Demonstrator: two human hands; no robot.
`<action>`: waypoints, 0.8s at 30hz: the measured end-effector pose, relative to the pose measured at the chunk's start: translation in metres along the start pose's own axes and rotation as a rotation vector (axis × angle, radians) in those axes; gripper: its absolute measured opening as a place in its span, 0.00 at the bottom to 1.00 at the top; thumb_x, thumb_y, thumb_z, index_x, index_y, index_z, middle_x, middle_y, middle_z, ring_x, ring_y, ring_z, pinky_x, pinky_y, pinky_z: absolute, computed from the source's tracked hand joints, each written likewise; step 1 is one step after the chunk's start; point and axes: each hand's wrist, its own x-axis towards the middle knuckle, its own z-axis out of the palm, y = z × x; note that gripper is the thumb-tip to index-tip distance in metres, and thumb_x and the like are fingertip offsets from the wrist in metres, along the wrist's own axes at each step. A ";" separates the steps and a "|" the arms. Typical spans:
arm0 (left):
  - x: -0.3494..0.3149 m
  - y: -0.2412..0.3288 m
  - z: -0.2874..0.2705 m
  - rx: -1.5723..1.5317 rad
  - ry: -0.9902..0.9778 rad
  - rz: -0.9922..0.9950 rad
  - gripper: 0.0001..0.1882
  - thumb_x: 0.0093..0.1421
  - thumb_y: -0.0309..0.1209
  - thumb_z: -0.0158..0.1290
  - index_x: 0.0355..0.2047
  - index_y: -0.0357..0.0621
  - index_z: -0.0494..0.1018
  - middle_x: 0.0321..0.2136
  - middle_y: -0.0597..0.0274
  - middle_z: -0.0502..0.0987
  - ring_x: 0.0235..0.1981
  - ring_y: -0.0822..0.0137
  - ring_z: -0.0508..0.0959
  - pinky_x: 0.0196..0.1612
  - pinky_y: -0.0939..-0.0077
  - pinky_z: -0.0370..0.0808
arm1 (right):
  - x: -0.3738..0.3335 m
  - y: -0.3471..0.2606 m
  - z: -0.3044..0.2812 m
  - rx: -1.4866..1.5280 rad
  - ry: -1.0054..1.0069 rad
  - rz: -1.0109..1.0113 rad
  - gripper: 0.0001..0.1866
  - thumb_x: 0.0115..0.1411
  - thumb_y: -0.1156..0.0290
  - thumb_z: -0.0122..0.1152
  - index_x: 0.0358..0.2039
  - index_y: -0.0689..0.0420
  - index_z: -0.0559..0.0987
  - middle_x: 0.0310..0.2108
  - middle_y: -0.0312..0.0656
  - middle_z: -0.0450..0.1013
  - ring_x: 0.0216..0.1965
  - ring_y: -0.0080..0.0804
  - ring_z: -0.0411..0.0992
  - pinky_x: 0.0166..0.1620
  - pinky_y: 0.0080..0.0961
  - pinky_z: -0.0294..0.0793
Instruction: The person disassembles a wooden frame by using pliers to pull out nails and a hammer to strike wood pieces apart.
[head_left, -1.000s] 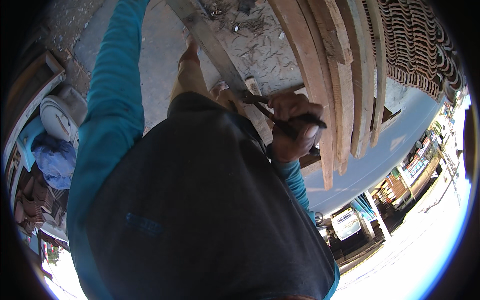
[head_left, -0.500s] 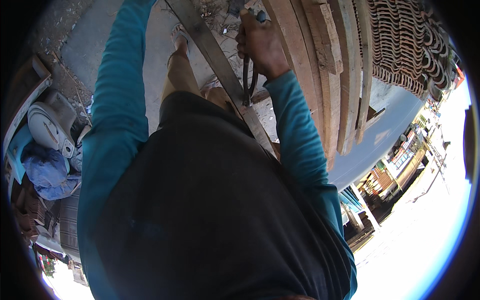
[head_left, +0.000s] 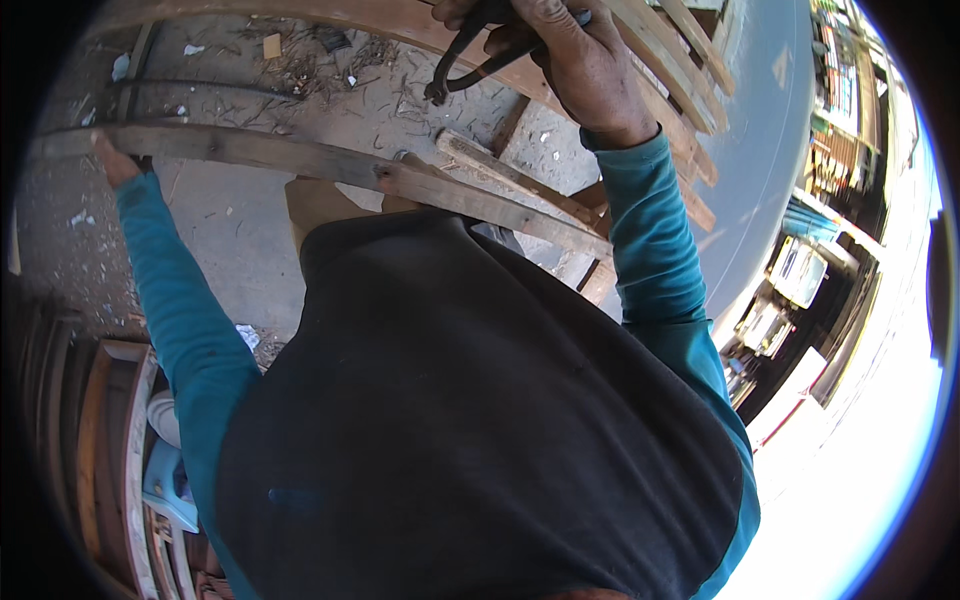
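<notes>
The curved, near-black metal pincers (head_left: 460, 45) contrast with a long grey-brown wooden plank (head_left: 280, 150) with a darker knot (head_left: 384, 172), teal fabric sleeves (head_left: 658, 230) and a black fabric shirt front (head_left: 470, 400) bearing a faint blue mark (head_left: 290, 496).

A beam (head_left: 300, 155) crosses from the frame's left edge to right of centre, just before the person's torso (head_left: 470, 400). At its left part is the left hand (head_left: 117, 162), fingers against it. The right hand (head_left: 585, 75), upper centre, has its fingers around a tool (head_left: 459, 53), apart from that beam. Another beam (head_left: 390, 20) runs along the top; debris (head_left: 375, 55) lies between both. Planks (head_left: 670, 60) lie upper right; a wooden frame (head_left: 138, 450) is lower left.
</notes>
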 end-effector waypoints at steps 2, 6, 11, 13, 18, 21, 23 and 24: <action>-0.033 -0.007 -0.014 -0.088 0.068 0.024 0.38 0.68 0.59 0.41 0.65 0.40 0.63 0.55 0.47 0.73 0.52 0.49 0.77 0.52 0.52 0.79 | -0.046 0.014 -0.026 0.255 0.128 -0.047 0.27 0.75 0.51 0.43 0.51 0.64 0.77 0.41 0.48 0.78 0.39 0.33 0.79 0.44 0.29 0.80; -0.101 -0.107 -0.061 0.126 0.010 -0.150 0.36 0.69 0.51 0.49 0.69 0.42 0.59 0.54 0.41 0.74 0.54 0.50 0.76 0.56 0.56 0.77 | -0.133 0.032 -0.062 0.651 0.456 -0.308 0.35 0.70 0.56 0.51 0.70 0.64 0.57 0.60 0.58 0.68 0.62 0.49 0.69 0.61 0.47 0.72; -0.280 -0.170 -0.007 0.304 -0.659 -0.276 0.38 0.66 0.51 0.56 0.66 0.38 0.62 0.56 0.46 0.73 0.57 0.54 0.73 0.58 0.57 0.72 | -0.233 0.058 -0.088 0.653 0.719 -0.360 0.48 0.59 0.52 0.60 0.73 0.60 0.51 0.66 0.59 0.61 0.68 0.53 0.60 0.64 0.49 0.69; -0.351 -0.159 0.023 0.300 -0.841 -0.219 0.41 0.65 0.53 0.56 0.68 0.40 0.58 0.56 0.46 0.72 0.58 0.55 0.72 0.59 0.57 0.71 | -0.265 0.079 -0.088 0.615 0.794 -0.527 0.38 0.62 0.57 0.59 0.69 0.62 0.61 0.56 0.60 0.71 0.60 0.48 0.70 0.56 0.45 0.74; -0.422 -0.143 0.075 0.047 -0.743 -0.486 0.43 0.63 0.55 0.59 0.68 0.43 0.56 0.56 0.46 0.71 0.58 0.55 0.73 0.57 0.57 0.72 | -0.342 0.101 -0.048 0.510 0.903 -0.367 0.41 0.62 0.56 0.50 0.70 0.66 0.55 0.60 0.62 0.67 0.60 0.51 0.70 0.56 0.42 0.78; -0.415 -0.149 0.090 0.011 -0.614 -0.528 0.45 0.59 0.45 0.67 0.68 0.49 0.54 0.51 0.50 0.75 0.51 0.56 0.77 0.49 0.57 0.76 | -0.360 0.111 -0.010 0.606 0.962 -0.303 0.38 0.63 0.56 0.49 0.67 0.68 0.60 0.58 0.62 0.69 0.61 0.51 0.69 0.58 0.45 0.77; -0.388 -0.165 0.088 0.012 -0.669 -0.490 0.44 0.58 0.44 0.67 0.67 0.49 0.54 0.51 0.51 0.75 0.51 0.55 0.77 0.48 0.56 0.77 | -0.370 0.114 0.012 0.627 0.967 -0.278 0.36 0.64 0.58 0.48 0.66 0.69 0.61 0.57 0.62 0.69 0.60 0.52 0.69 0.58 0.47 0.77; -0.384 -0.168 0.088 0.024 -0.717 -0.451 0.44 0.58 0.44 0.68 0.67 0.49 0.54 0.51 0.53 0.75 0.50 0.55 0.78 0.47 0.56 0.77 | -0.378 0.114 0.020 0.650 0.975 -0.244 0.35 0.64 0.59 0.47 0.66 0.70 0.62 0.57 0.62 0.70 0.60 0.53 0.69 0.58 0.48 0.77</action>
